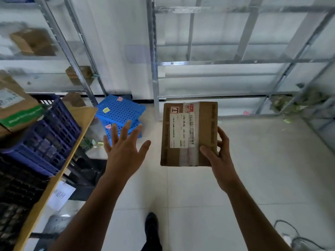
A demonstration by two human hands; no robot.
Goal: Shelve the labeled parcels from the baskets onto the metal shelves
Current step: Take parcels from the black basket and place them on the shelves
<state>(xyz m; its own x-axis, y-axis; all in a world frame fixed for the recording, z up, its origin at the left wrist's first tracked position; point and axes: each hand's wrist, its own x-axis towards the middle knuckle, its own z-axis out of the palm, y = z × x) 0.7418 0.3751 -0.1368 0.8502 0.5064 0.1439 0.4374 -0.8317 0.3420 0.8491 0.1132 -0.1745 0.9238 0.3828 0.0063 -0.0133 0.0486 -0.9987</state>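
Observation:
My right hand grips a flat brown cardboard parcel by its lower right corner, thumb on top beside the white barcode label. The parcel hangs level above the tiled floor, in front of a bare metal shelf unit. My left hand hovers to the left of the parcel with fingers spread, holding nothing and not touching it. At the left edge stands a dark blue slatted basket with a labeled parcel on top of it.
A second metal shelf unit at far left carries a few brown boxes. Bright blue perforated crates lie on the floor between the shelves. A yellow-edged table holds the baskets. My dark shoe shows below. Cables lie at bottom right.

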